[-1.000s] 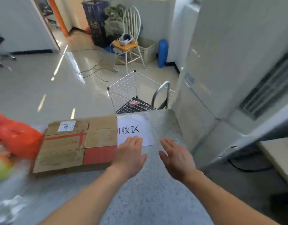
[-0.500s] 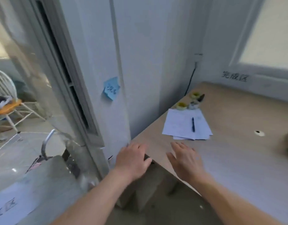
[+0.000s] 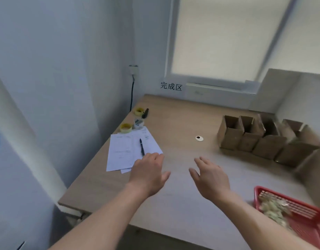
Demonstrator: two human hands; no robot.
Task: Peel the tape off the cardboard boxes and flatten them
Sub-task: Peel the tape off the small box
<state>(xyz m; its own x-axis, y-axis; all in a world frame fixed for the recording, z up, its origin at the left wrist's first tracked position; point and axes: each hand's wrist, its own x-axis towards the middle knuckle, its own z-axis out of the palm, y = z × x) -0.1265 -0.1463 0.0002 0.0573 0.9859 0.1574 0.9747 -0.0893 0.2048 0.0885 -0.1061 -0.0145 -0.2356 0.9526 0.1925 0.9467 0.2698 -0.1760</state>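
Note:
Several small open cardboard boxes stand upright in a row on the right side of a wooden desk. My left hand hovers over the desk's near middle, fingers straight and spread, holding nothing. My right hand floats beside it, also flat and empty, well short of the boxes. Both hands are palm down and apart from each other.
White papers with a pen lie at the left of the desk, with tape rolls behind them. A red basket of pale scraps sits at the near right. A white wall and window close the back.
The view has swung right, from the counter with the flattened cardboard past a white cabinet to the wooden desk. Both hands stay out in front, flat and empty.

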